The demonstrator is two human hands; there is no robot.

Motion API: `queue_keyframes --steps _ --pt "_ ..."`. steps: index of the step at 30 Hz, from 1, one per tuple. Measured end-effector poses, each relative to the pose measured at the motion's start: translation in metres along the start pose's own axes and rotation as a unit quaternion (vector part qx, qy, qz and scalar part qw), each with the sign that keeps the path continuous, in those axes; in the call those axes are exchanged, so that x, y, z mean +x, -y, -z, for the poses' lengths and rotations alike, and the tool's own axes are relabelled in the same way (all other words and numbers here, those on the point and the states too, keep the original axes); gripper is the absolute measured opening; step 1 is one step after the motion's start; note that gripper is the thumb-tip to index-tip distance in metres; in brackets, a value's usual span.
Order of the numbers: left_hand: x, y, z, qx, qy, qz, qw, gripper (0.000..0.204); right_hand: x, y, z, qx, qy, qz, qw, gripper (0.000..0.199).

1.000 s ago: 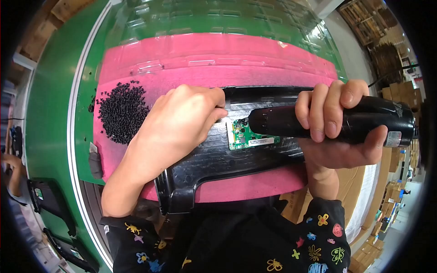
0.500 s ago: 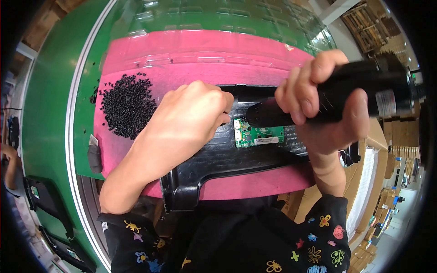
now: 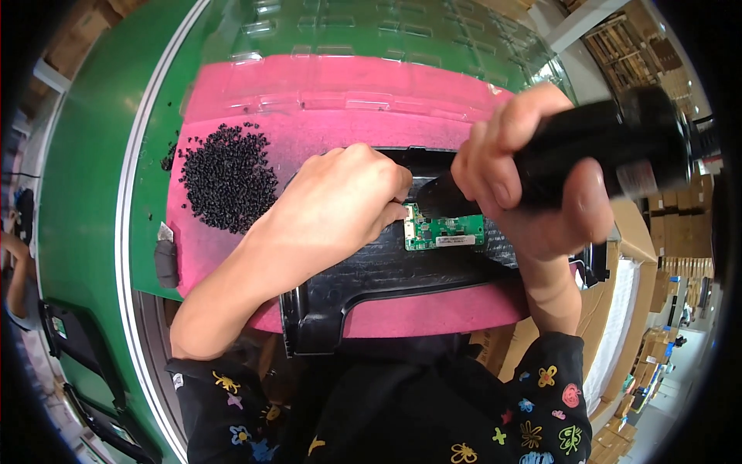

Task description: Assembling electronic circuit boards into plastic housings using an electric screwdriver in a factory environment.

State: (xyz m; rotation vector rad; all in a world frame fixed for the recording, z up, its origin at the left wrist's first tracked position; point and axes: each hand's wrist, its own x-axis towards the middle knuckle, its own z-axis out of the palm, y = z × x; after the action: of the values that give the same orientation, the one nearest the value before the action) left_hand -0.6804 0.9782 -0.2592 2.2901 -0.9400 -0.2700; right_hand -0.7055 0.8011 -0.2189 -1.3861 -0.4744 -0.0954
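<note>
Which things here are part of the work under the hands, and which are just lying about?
In use:
- black electric screwdriver, gripped by the right hand
- green circuit board
- black plastic panel, steadied by the left hand
- pink mat underneath

Lying about:
- heap of black screws
- cardboard boxes at right

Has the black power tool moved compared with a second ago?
Yes. The tool has tilted, its rear end now higher above the green board, tip remaining near the board's left end.

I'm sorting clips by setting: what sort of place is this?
Probably a factory assembly bench: a small green circuit board on a black plastic housing, a black powered screwdriver, and stacked cardboard boxes behind.
</note>
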Motion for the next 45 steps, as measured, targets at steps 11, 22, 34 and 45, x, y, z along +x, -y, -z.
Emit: queue_keyframes --steps 11,22,34,45 --pt "0.010 -0.002 -0.001 -0.098 -0.050 -0.182 0.977 0.014 -0.017 0.036 0.026 0.180 0.017 0.132 0.975 0.041" --pt "0.013 0.004 -0.002 -0.083 -0.044 -0.176 0.980 0.011 -0.028 0.029 0.006 0.069 -0.047 -0.040 0.996 0.054" --pt "0.004 0.002 -0.001 -0.022 -0.020 -0.068 0.997 0.012 -0.025 0.026 -0.027 0.048 0.000 -0.077 0.996 0.054" --pt "0.003 0.003 0.000 -0.004 0.031 -0.114 0.993 0.015 -0.038 0.030 -0.026 0.041 -0.056 0.021 0.997 0.052"
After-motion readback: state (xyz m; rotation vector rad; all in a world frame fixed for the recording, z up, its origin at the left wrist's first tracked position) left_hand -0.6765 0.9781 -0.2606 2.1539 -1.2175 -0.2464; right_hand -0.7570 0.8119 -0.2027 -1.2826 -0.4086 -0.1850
